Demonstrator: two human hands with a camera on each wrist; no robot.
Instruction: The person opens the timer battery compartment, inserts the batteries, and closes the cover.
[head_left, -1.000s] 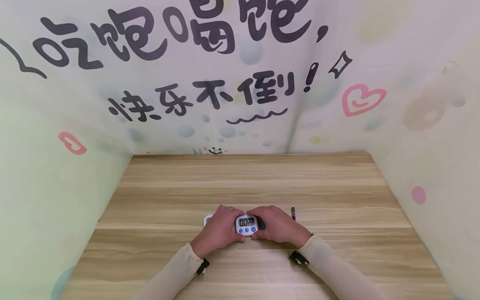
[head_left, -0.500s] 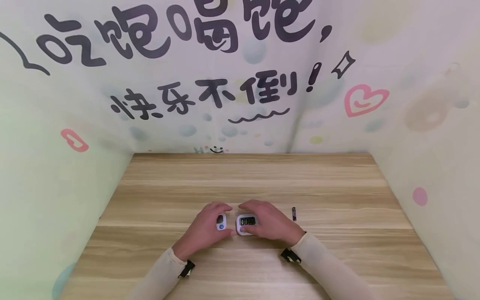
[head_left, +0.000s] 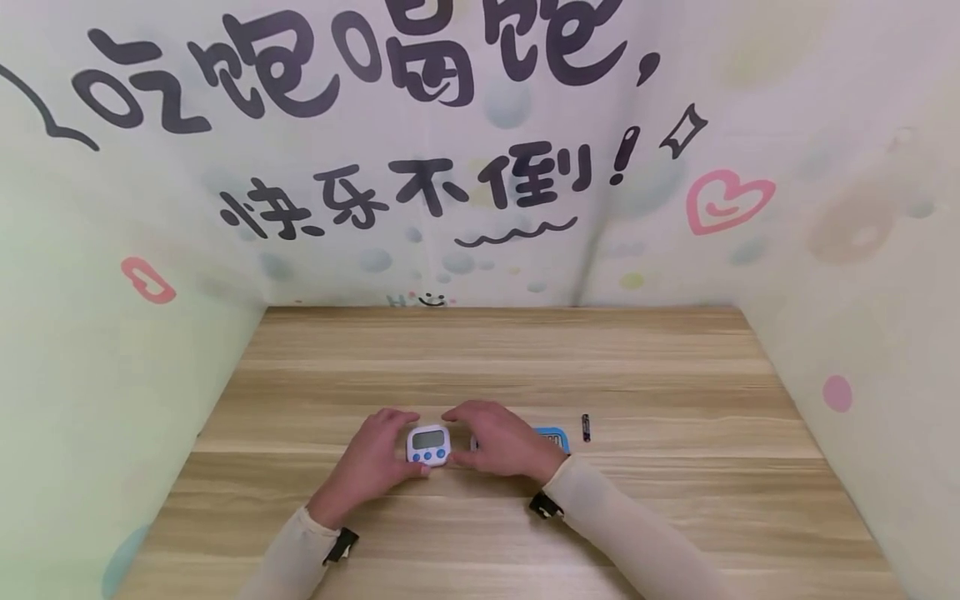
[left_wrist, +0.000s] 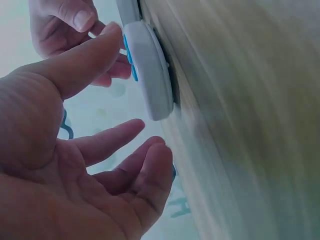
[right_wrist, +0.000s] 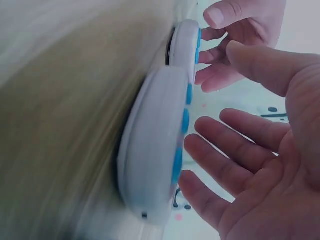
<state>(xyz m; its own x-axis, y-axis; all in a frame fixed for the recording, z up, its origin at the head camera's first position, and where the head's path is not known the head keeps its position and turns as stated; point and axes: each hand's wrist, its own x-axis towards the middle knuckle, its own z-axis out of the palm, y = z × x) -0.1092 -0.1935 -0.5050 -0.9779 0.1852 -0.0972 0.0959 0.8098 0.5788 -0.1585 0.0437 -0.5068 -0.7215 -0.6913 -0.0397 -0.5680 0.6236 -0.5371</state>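
Note:
A white kitchen timer [head_left: 428,446] with blue buttons and a blank display lies on the wooden table. My left hand [head_left: 367,458] is around its left side, fingers spread and thumb close to its lower edge; whether it touches is unclear. My right hand [head_left: 506,442] hovers over a second white timer [right_wrist: 155,145], mostly covered from above, with its fingers apart and relaxed. In the left wrist view the first timer [left_wrist: 150,75] stands beyond the left thumb. Partly behind the right wrist lies a blue timer [head_left: 553,435].
A small dark battery [head_left: 587,427] lies on the table [head_left: 510,358] to the right of the timers. Printed wall sheets [head_left: 510,275] close off the back and both sides.
Both hands have moved left, away from the timer reading 00:00, which now sits under the right hand. The left hand has let go of it and is around the blank timer.

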